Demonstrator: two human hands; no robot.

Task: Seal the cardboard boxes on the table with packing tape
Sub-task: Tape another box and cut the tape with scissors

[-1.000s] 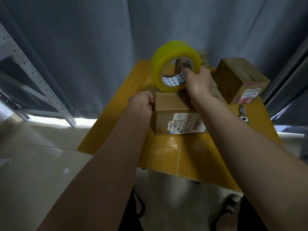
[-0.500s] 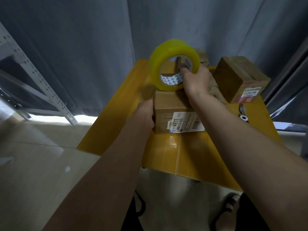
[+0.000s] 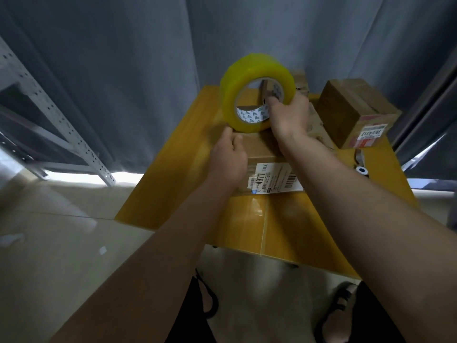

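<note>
A small cardboard box (image 3: 262,149) with a white shipping label on its near face sits in the middle of the yellow table (image 3: 188,174). A big roll of yellowish packing tape (image 3: 230,95) stands on edge at the box's far top edge. My right hand (image 3: 289,115) grips the roll, thumb inside its core. My left hand (image 3: 228,157) lies on the box's top left part, fingers reaching toward the roll. A second cardboard box (image 3: 346,112) with a red-and-white label stands at the back right.
More brown packaging (image 3: 316,127) lies between the two boxes. A small tool with a white round end (image 3: 361,167) lies by the table's right edge. Grey curtain hangs behind the table, a metal rack (image 3: 57,134) stands at the left, and my feet show below.
My left hand has moved from the box's left side up onto its top toward the roll. The right hand and the tape roll have stayed almost in place.
</note>
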